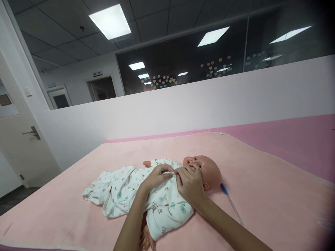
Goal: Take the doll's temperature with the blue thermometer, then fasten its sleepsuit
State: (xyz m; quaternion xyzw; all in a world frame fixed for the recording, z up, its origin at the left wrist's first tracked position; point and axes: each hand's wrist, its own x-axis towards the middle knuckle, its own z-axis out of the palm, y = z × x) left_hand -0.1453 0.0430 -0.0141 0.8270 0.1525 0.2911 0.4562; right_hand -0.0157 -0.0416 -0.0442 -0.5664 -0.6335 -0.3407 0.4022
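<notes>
A baby doll point(206, 169) lies on its back on a pink blanket point(261, 195), head to the right. It wears a white printed romper point(123, 188). My left hand point(156, 177) and my right hand point(190, 184) meet at the doll's chest just below its chin. Both hands pinch the romper's front edge at the collar, fingers closed on the fabric. The doll's near hand shows beside my left forearm at the bottom.
A thin thermometer-like stick with a blue end point(230, 202) lies on the blanket right of the doll's head. A white partition wall point(209, 101) stands behind the bed. A door with a handle point(32, 132) is at the left.
</notes>
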